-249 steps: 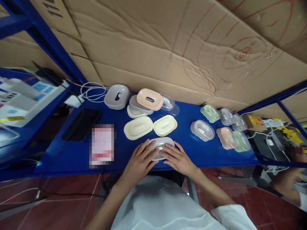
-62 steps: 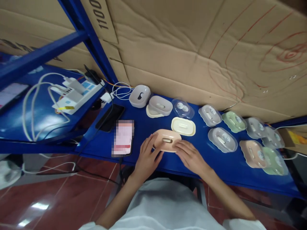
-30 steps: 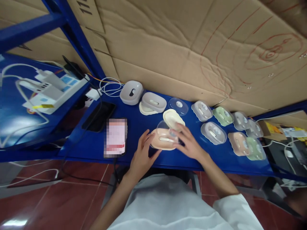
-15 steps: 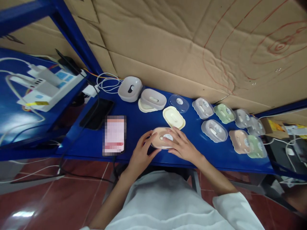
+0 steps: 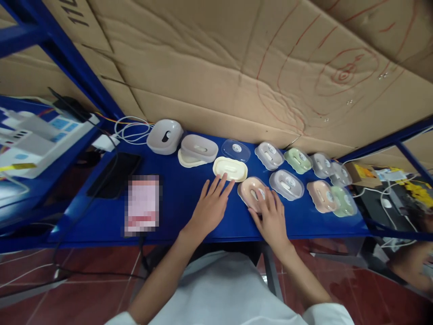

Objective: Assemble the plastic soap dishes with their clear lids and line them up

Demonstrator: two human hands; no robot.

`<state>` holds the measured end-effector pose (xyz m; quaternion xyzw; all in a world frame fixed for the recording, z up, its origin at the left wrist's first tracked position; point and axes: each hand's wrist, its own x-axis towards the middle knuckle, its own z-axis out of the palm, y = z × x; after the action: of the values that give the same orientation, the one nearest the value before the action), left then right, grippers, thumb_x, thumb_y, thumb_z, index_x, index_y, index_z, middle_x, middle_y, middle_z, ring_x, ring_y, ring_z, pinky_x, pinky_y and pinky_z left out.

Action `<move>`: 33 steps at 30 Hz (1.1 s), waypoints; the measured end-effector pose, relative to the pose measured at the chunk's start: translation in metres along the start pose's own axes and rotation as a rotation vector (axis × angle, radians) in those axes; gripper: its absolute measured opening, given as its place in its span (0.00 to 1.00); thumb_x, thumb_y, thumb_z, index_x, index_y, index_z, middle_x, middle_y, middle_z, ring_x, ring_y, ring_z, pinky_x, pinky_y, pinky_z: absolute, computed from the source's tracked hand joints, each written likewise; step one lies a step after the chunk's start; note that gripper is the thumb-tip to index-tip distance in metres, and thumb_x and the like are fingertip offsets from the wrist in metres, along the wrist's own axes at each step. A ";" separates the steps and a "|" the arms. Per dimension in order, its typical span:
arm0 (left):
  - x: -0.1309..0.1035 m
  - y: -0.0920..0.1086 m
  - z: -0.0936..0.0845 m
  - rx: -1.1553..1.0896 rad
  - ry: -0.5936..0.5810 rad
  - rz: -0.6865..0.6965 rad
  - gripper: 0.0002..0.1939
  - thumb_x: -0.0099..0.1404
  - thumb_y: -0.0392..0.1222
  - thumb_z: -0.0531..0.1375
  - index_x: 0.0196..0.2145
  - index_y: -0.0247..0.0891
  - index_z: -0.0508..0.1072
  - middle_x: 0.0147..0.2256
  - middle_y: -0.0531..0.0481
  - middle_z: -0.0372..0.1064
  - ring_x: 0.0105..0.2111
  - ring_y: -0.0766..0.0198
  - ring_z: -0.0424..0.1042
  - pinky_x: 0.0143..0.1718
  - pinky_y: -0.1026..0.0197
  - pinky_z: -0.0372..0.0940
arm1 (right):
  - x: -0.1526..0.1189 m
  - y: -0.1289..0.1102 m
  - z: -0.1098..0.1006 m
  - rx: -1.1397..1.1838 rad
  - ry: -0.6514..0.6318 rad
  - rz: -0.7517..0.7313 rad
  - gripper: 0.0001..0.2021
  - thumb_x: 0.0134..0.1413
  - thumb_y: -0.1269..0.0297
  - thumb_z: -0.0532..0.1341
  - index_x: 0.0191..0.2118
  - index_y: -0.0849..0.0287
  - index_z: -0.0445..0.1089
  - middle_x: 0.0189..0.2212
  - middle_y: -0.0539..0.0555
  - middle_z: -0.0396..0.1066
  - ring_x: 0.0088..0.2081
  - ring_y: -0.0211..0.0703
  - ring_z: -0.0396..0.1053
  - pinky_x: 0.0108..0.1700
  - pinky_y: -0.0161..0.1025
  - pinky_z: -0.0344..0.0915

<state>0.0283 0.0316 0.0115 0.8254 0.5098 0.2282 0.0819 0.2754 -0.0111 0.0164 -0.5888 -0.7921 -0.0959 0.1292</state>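
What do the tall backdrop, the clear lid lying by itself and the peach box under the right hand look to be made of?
Backdrop: corrugated cardboard, matte brown, judging by its creases and fold lines.
Clear lid: probably thin, glossy plastic; the blue table shows through.
Peach box: likely smooth molded plastic, given its even color and rounded form.
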 end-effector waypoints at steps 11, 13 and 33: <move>-0.069 0.005 -0.010 0.069 0.035 0.064 0.21 0.74 0.28 0.55 0.57 0.42 0.78 0.56 0.41 0.76 0.56 0.51 0.75 0.61 0.41 0.66 | 0.152 -0.002 0.037 -0.075 -0.077 -0.097 0.31 0.71 0.70 0.52 0.76 0.69 0.53 0.74 0.72 0.55 0.76 0.65 0.51 0.74 0.66 0.47; -0.083 0.006 -0.009 0.090 0.109 -0.006 0.20 0.75 0.30 0.56 0.59 0.43 0.76 0.59 0.39 0.74 0.58 0.48 0.75 0.60 0.39 0.67 | 0.176 -0.017 0.042 -0.103 -0.147 -0.106 0.31 0.72 0.67 0.55 0.75 0.74 0.56 0.71 0.77 0.60 0.73 0.68 0.56 0.74 0.67 0.46; -0.079 -0.016 -0.021 0.058 0.228 -0.180 0.15 0.77 0.43 0.59 0.58 0.43 0.77 0.66 0.37 0.68 0.64 0.42 0.69 0.60 0.37 0.71 | 0.136 -0.049 0.017 0.226 -0.045 -0.412 0.23 0.76 0.66 0.49 0.70 0.57 0.67 0.68 0.61 0.68 0.69 0.54 0.62 0.70 0.55 0.58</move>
<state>-0.0240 -0.0323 0.0009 0.7471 0.5940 0.2975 0.0199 0.1897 0.1037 0.0436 -0.3984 -0.9039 -0.0178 0.1546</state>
